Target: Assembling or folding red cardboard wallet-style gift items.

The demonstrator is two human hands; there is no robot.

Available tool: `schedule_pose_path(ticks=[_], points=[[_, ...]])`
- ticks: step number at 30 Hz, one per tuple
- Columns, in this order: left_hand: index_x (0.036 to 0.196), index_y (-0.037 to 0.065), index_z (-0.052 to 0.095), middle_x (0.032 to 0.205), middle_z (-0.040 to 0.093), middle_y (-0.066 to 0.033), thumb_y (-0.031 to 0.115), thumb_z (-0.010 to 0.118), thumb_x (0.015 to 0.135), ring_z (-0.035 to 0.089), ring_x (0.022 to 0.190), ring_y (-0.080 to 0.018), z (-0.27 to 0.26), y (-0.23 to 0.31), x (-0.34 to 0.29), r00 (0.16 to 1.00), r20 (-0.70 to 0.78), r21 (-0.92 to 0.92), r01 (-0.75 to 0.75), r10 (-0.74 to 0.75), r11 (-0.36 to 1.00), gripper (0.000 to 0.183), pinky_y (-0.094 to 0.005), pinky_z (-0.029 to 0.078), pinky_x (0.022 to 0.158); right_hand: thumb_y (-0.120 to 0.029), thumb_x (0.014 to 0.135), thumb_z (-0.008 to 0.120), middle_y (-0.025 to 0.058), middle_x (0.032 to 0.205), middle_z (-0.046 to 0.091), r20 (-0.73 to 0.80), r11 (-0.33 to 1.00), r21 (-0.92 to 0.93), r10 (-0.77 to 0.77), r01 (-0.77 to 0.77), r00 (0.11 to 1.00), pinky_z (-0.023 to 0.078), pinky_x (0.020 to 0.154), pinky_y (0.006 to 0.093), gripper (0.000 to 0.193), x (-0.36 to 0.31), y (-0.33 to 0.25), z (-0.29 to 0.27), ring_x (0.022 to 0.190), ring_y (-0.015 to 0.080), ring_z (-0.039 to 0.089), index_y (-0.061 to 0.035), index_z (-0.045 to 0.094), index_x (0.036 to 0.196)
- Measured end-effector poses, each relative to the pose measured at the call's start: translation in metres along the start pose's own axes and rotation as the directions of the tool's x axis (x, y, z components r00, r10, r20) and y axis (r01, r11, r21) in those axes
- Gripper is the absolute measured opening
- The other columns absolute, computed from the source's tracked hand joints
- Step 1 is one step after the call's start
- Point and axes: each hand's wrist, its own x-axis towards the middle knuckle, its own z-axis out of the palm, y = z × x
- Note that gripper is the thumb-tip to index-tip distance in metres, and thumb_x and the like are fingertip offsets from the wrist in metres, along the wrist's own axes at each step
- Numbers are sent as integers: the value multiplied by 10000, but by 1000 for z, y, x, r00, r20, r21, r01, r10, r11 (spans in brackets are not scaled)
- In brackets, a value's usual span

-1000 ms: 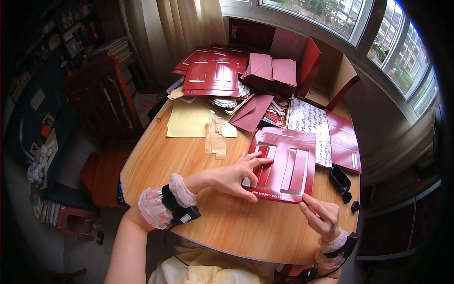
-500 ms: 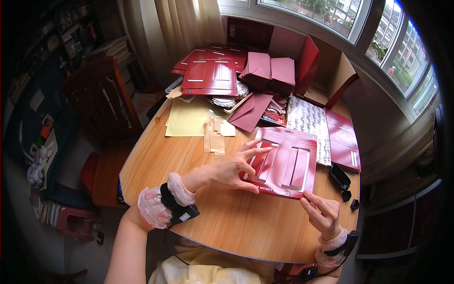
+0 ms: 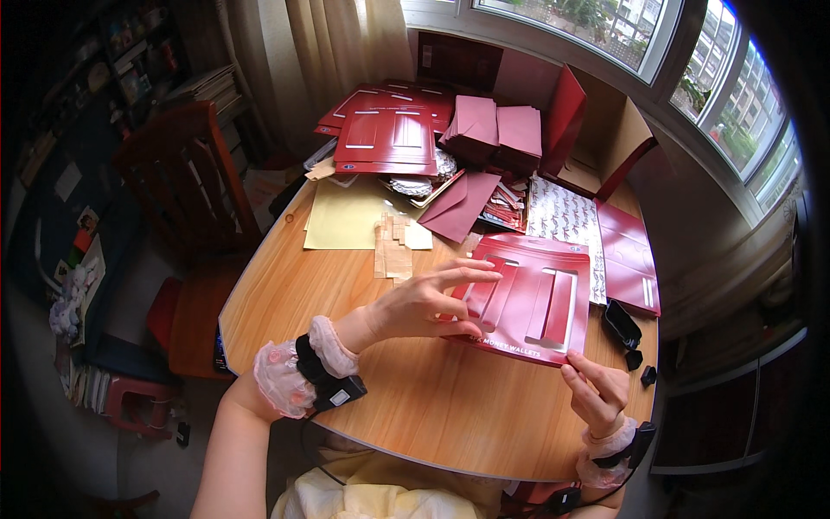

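Note:
A flat dark-red cardboard sleeve [image 3: 516,318] with two rectangular cut-out windows is held tilted above the near right part of the wooden table. My right hand [image 3: 596,391] pinches its near right corner between thumb and fingers. Over the sleeve's left side hovers my left hand [image 3: 424,304], fingers stretched and apart. Its fingertips reach the left window; whether they touch the card I cannot tell. Beyond the sleeve lie a dark-pink envelope [image 3: 460,206] and several strips of tan tape or paper [image 3: 393,253] on a yellow sheet [image 3: 344,216].
At the back, similar red sleeves [image 3: 385,143] are piled beside stacks of pink envelopes [image 3: 519,130]. An open red box [image 3: 618,130] stands at the far right, near a patterned white sheet [image 3: 564,212]. A black case [image 3: 621,323] lies near the table's right edge; a wooden chair [image 3: 186,190] stands left.
The sleeve has shifted slightly to the right, and my right hand has moved with it. My left hand's fingers have lifted and bunched slightly near the left window.

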Motion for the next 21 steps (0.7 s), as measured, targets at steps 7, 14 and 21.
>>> schedule_pose_path(ticks=[7,14,21], points=[[1056,100,703,1016,631,-95,216,829,754,595,948,-155,-3,-1,1,937,-142,-211,285,-318,935,348,-302,537,759,114,652,673,195,968,680,-76,999,-44,-13,10,997,549,570,286,288,-1,-3,-9,737,257,705,21,691,924],[1276,65,607,604,574,22,467,613,922,542,550,-57,-8,-8,-8,883,44,-435,439,-468,786,535,-205,476,563,111,675,667,195,986,682,-72,996,-90,18,-25,997,558,585,299,289,-8,-3,-14,765,271,711,15,690,947],[1213,-41,610,1065,689,-151,202,718,881,715,843,-197,-10,-8,-11,902,257,-758,410,-346,507,426,-279,598,755,133,670,668,184,992,689,-114,997,-74,10,-19,993,561,574,292,303,-10,1,-2,754,266,713,10,696,946]])
